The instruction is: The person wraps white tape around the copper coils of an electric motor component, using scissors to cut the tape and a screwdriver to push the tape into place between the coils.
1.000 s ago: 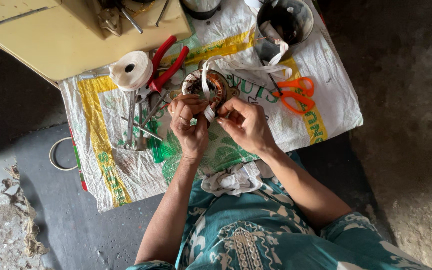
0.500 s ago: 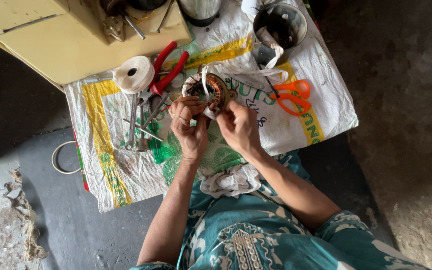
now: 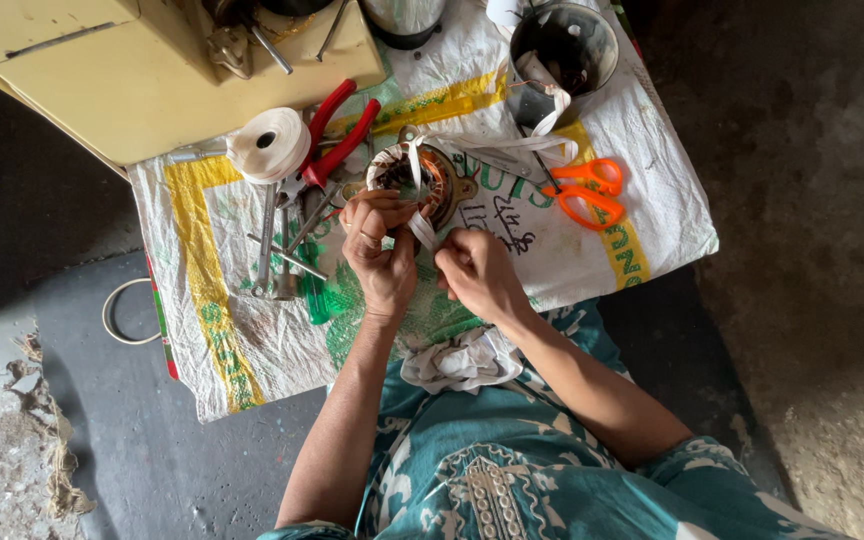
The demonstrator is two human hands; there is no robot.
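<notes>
The motor winding [image 3: 417,180], a round ring of copper-coloured coils in a dull metal frame, lies on the woven sack [image 3: 642,215] directly at 12 o'clock from both hands, touching the fingertips of the left hand [image 3: 380,250]. A strip of white cloth tape [image 3: 420,225] runs from the ring toward 6 o'clock and passes between the two hands; its long axis follows the 12-to-6 line. The left hand is the nearer one to the ring, its grip closed against the ring's near edge and the tape. The right hand [image 3: 477,275] sits at 4 o'clock from the ring, just beside the left, its grip pinched together on the lower end of the tape. More tape loops across the ring toward 2 o'clock, in the direction of a dark metal pot [image 3: 562,45]. A roll of white tape [image 3: 267,145] and red-handled pliers [image 3: 337,140] lie at 10 o'clock, with steel rods [image 3: 282,250] at 9 o'clock. Orange-handled scissors [image 3: 587,190] lie at 3 o'clock. The sack is coarse plastic weave, white with yellow and green print. A pale yellow box [image 3: 152,70] stands beyond it.
</notes>
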